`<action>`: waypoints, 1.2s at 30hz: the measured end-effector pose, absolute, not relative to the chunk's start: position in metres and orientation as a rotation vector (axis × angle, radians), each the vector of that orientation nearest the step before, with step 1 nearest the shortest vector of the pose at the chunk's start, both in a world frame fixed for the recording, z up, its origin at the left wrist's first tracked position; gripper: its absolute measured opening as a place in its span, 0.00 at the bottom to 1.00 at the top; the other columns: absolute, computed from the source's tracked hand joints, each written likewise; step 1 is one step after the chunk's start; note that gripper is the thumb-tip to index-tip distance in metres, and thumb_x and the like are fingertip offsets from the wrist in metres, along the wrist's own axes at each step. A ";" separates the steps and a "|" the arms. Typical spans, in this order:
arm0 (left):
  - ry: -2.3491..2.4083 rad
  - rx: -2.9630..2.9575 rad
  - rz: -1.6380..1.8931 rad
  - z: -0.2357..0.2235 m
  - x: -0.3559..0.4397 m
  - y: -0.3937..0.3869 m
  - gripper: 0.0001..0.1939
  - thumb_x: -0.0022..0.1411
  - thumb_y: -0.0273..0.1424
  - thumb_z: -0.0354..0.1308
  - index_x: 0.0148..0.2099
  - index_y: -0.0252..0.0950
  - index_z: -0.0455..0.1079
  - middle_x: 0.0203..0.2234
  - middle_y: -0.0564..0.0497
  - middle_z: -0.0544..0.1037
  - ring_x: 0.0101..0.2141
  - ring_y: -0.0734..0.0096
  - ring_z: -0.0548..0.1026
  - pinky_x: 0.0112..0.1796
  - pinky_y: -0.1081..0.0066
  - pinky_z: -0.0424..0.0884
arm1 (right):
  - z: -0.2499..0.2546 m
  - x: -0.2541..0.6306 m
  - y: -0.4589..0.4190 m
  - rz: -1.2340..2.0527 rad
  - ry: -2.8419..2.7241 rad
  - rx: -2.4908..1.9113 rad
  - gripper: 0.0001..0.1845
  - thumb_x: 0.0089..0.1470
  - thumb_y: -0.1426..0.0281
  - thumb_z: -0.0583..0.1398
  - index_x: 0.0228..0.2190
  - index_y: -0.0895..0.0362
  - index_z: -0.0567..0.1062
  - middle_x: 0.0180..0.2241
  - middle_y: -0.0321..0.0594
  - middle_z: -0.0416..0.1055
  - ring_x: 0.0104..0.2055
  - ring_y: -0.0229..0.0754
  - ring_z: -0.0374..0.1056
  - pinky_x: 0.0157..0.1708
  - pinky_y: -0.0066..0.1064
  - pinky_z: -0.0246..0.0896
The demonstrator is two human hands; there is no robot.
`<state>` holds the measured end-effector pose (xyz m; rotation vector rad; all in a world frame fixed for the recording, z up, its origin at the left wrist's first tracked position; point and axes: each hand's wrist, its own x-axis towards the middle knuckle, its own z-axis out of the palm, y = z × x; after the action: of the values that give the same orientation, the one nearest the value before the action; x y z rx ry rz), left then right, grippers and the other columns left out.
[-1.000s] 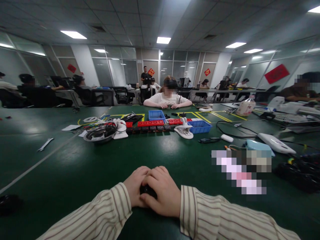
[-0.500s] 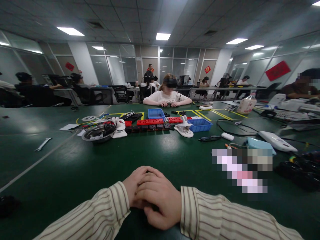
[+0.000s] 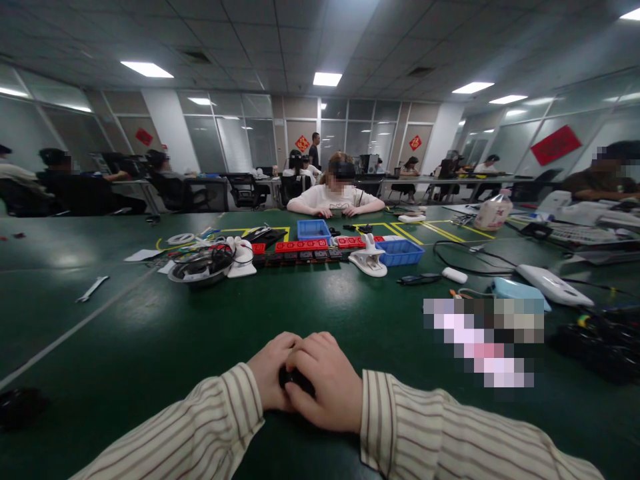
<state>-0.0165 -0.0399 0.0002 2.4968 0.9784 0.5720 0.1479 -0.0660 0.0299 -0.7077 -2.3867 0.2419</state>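
Note:
Close together at the front of the green table (image 3: pixel 210 393), my two hands are closed around a small glossy black object (image 3: pixel 296 381). Its kind cannot be made out, since fingers cover most of it. My left hand (image 3: pixel 270 370) holds it from the left, fingers partly hidden behind the other hand. My right hand (image 3: pixel 330 383) curls over it from above and from the right, the thumb along its lower side. Both sleeves are striped.
Ahead lie a metal bowl (image 3: pixel 200 275) with cables, red and black socket blocks (image 3: pixel 303 247), blue bins (image 3: pixel 400 253) and a white clip stand (image 3: pixel 369 261). A wrench (image 3: pixel 93 289) is at left. Cables and a light-blue case (image 3: pixel 517 291) are at right. A person (image 3: pixel 335 193) sits opposite.
My right hand has shifted slightly right and its fingers have lifted off the back of my left hand, so the black object between them now shows. The view has tilted slightly.

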 end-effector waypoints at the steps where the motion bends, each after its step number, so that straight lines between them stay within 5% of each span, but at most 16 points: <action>1: 0.954 2.495 0.565 0.000 -0.017 -0.039 0.19 0.36 0.34 0.63 0.35 0.36 0.69 0.36 0.50 0.68 0.39 0.61 0.67 0.42 0.66 0.65 | 0.030 0.148 -0.066 0.247 -2.386 -0.641 0.06 0.43 0.71 0.51 0.28 0.57 0.65 0.30 0.40 0.65 0.35 0.41 0.58 0.36 0.34 0.52; 8: 0.931 2.485 0.574 -0.002 -0.017 -0.036 0.25 0.36 0.37 0.63 0.40 0.35 0.69 0.37 0.49 0.69 0.40 0.59 0.68 0.45 0.62 0.64 | 0.025 0.146 -0.064 0.295 -2.392 -0.283 0.05 0.36 0.74 0.48 0.21 0.56 0.62 0.23 0.37 0.66 0.30 0.38 0.61 0.41 0.33 0.55; 12: 0.936 2.486 0.538 -0.001 -0.017 -0.037 0.33 0.35 0.40 0.64 0.47 0.36 0.65 0.41 0.47 0.69 0.44 0.56 0.66 0.49 0.59 0.61 | 0.028 0.147 -0.065 0.279 -2.319 -0.262 0.09 0.38 0.73 0.48 0.26 0.56 0.64 0.26 0.37 0.68 0.34 0.39 0.63 0.46 0.36 0.53; 15: 0.870 2.449 0.590 -0.001 -0.017 -0.038 0.40 0.34 0.40 0.65 0.51 0.35 0.60 0.46 0.45 0.65 0.48 0.54 0.63 0.52 0.58 0.57 | 0.030 0.148 -0.066 0.258 -2.268 -0.392 0.10 0.44 0.67 0.50 0.30 0.57 0.64 0.31 0.41 0.68 0.38 0.42 0.61 0.44 0.38 0.52; 20: 0.980 2.457 0.684 0.002 -0.017 -0.043 0.36 0.34 0.42 0.64 0.47 0.34 0.62 0.44 0.44 0.66 0.46 0.54 0.64 0.51 0.54 0.57 | 0.026 0.148 -0.065 0.241 -2.291 -0.765 0.21 0.44 0.53 0.56 0.32 0.58 0.64 0.33 0.41 0.64 0.35 0.43 0.57 0.38 0.37 0.50; 25: 1.060 2.559 0.600 0.000 -0.015 -0.045 0.30 0.34 0.41 0.64 0.41 0.35 0.66 0.37 0.47 0.68 0.42 0.55 0.66 0.54 0.49 0.48 | 0.027 0.147 -0.066 0.260 -2.371 -0.810 0.12 0.45 0.64 0.57 0.31 0.58 0.65 0.33 0.40 0.64 0.35 0.41 0.57 0.38 0.35 0.50; 31: 0.981 2.572 0.516 0.000 -0.015 -0.041 0.19 0.36 0.34 0.62 0.35 0.36 0.68 0.37 0.49 0.68 0.40 0.59 0.66 0.49 0.59 0.60 | 0.029 0.148 -0.065 0.291 -2.365 -0.520 0.09 0.39 0.72 0.49 0.28 0.58 0.64 0.28 0.40 0.65 0.33 0.40 0.59 0.36 0.34 0.53; 36: 0.922 2.528 0.560 0.003 -0.015 -0.040 0.26 0.33 0.37 0.62 0.39 0.36 0.68 0.37 0.49 0.67 0.40 0.58 0.66 0.44 0.61 0.64 | 0.025 0.147 -0.064 0.286 -2.367 -0.249 0.09 0.37 0.74 0.47 0.26 0.57 0.62 0.22 0.37 0.65 0.28 0.38 0.60 0.41 0.33 0.56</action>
<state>-0.0153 -0.0405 0.0032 2.5284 0.9219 0.5600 0.1469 -0.0636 0.0254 -0.2491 -2.3672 0.2861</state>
